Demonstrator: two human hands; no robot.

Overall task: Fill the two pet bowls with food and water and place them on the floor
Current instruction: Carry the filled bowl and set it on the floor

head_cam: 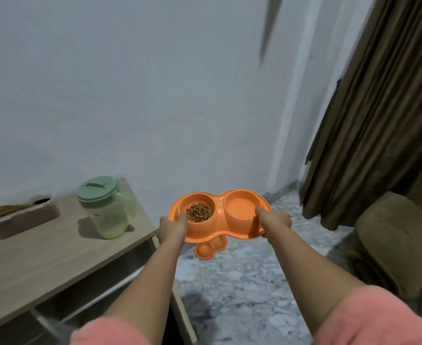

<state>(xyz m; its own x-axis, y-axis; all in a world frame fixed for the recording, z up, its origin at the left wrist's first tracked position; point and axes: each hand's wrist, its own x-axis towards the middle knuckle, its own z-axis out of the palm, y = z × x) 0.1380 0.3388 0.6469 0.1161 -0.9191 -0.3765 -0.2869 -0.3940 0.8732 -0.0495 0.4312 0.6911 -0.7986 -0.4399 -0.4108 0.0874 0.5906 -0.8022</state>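
Both grips, left hand point(174, 224) and right hand point(274, 218), clamp the filled double bowl point(217, 227) mid-air over the floor point(242, 282); next, lower it level.

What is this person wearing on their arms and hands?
Both forearms are bare, and so are the left hand and right hand: no gloves, watch or rings visible. Soft, fuzzy-looking pink sleeves are pushed up near the elbows.

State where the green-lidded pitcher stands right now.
The pitcher stands on the wooden table, left of the held orange double bowl, beside the food box.
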